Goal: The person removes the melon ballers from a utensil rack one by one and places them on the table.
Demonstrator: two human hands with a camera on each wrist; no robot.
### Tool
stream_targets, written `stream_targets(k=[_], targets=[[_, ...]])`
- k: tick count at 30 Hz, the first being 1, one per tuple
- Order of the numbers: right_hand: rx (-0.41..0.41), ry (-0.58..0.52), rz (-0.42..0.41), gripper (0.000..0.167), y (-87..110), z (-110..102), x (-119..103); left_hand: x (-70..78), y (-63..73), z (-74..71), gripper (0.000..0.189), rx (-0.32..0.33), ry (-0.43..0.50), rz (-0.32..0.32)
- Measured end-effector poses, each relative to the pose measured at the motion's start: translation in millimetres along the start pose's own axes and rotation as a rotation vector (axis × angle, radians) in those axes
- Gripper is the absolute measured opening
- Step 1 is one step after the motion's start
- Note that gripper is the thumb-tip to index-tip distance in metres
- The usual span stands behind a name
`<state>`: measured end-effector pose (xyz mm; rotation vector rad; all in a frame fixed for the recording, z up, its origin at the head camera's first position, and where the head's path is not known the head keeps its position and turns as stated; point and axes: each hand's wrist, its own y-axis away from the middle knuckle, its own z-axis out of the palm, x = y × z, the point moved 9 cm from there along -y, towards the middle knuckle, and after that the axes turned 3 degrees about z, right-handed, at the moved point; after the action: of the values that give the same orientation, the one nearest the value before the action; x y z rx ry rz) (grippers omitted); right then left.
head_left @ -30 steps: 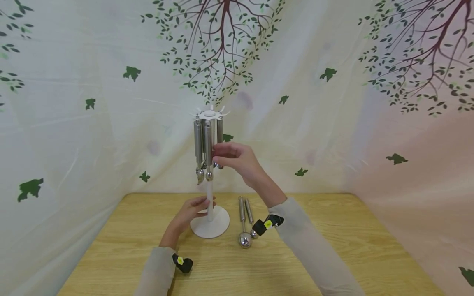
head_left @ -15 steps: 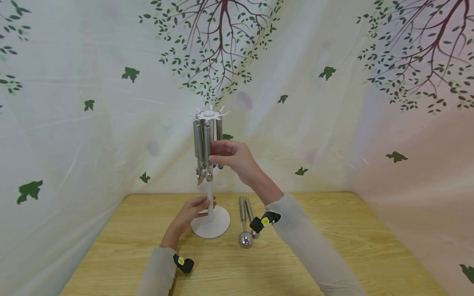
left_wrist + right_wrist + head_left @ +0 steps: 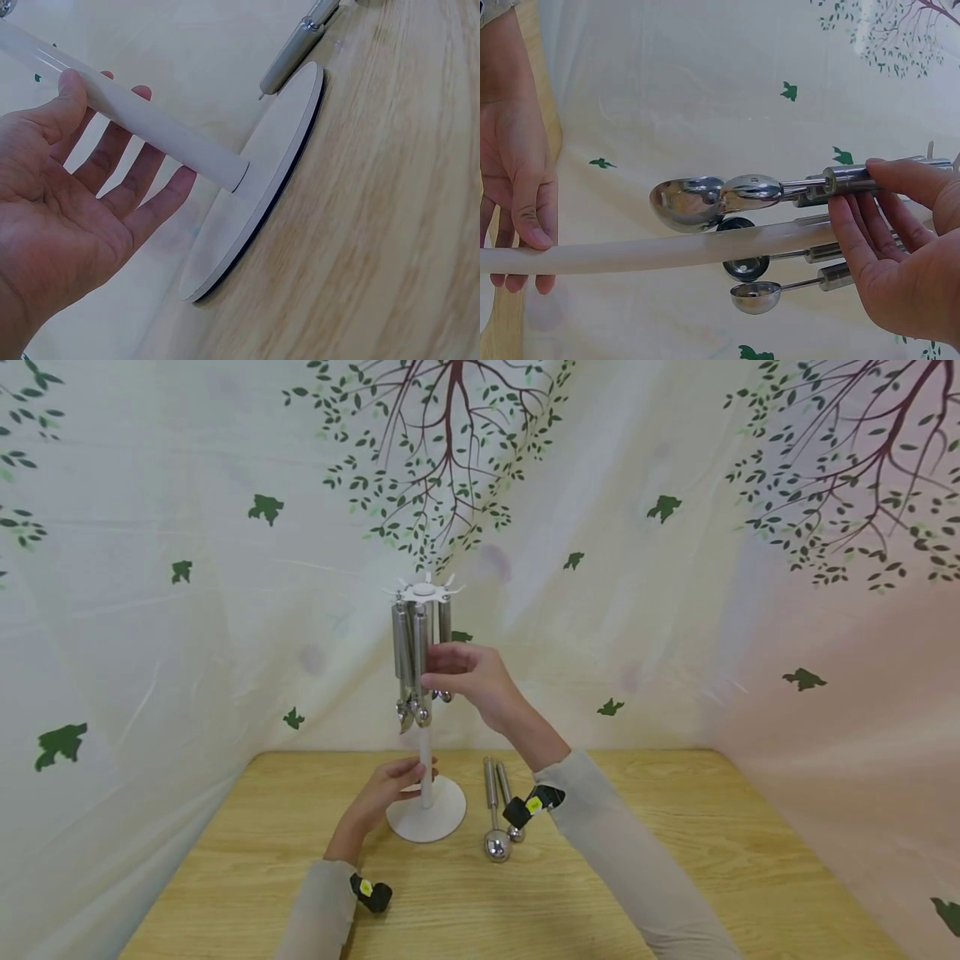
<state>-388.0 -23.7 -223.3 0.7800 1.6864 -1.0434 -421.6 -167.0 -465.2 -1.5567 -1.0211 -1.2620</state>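
A white stand point(image 3: 425, 744) with a round base point(image 3: 442, 822) and a hooked top point(image 3: 424, 591) carries several steel scoops. My left hand point(image 3: 390, 785) holds its post low down, thumb on the near side and fingers behind, as the left wrist view shows. Higher up, my right hand point(image 3: 476, 681) is at the handle of a hanging scoop point(image 3: 421, 647). In the right wrist view its thumb presses that handle point(image 3: 847, 180) from above, with the fingers below. Other scoop bowls point(image 3: 756, 297) hang around the post. The handle's far side is hidden by the fingers.
Two loose steel scoops, a larger one point(image 3: 497, 845) and a smaller one point(image 3: 506, 789), lie on the wooden table point(image 3: 637, 860) right of the base. A cloth backdrop point(image 3: 600, 635) printed with trees and leaves hangs behind the table.
My right hand has shifted slightly left and up, and the hanging scoops have swung or turned a little with it. The left hand keeps its place on the post.
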Motion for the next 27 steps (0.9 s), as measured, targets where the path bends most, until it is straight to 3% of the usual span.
stream_targets(k=[16,27], targets=[[-0.033,-0.013,-0.011,0.033,1.9,2.0,-3.7,-2.9,0.5,-0.8,0.052,-0.031,0.034,0.005],[-0.044,-0.005,0.002,0.032,3.9,1.1,-6.0,-5.9,1.3,-1.0,0.059,-0.038,0.052,-0.032]])
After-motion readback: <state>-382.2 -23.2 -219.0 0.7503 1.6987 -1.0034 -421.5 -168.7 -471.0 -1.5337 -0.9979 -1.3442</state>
